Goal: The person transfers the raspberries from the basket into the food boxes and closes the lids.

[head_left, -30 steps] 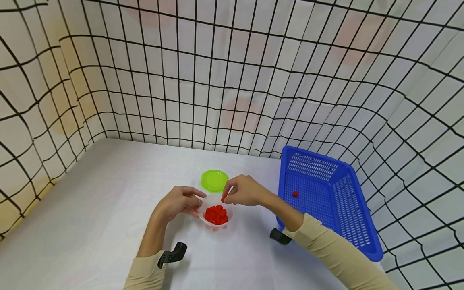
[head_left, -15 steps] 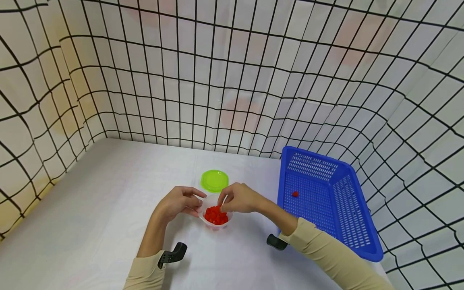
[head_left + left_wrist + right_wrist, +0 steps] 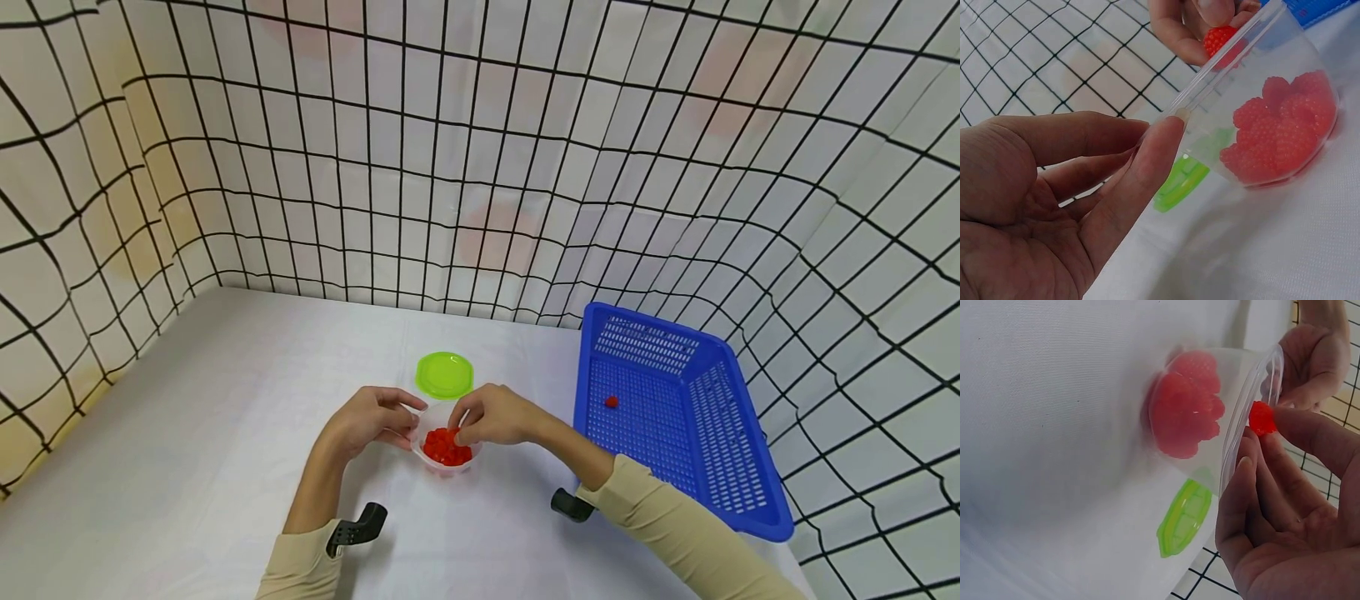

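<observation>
A clear plastic bowl [image 3: 1232, 372] stands on the white table, with a pile of red raspberries [image 3: 444, 448] inside. My left hand [image 3: 372, 421] holds the bowl's rim at its left side, thumb and fingertips pinching the edge in the left wrist view. Between the thumb and fingers of my right hand [image 3: 498, 415] is a single raspberry [image 3: 1262, 419], held at the bowl's opening above the pile. Just behind the bowl lies a light green lid [image 3: 444, 375], flat on the table.
On the right stands a blue plastic basket [image 3: 686, 400] with one raspberry [image 3: 612, 402] on its floor. Black wire mesh [image 3: 480, 179] encloses the back and both sides of the white table [image 3: 225, 417].
The right hand has come down and slightly nearer, bringing its raspberry from the bowl's far rim to over the pile. The left hand keeps its place on the rim.
</observation>
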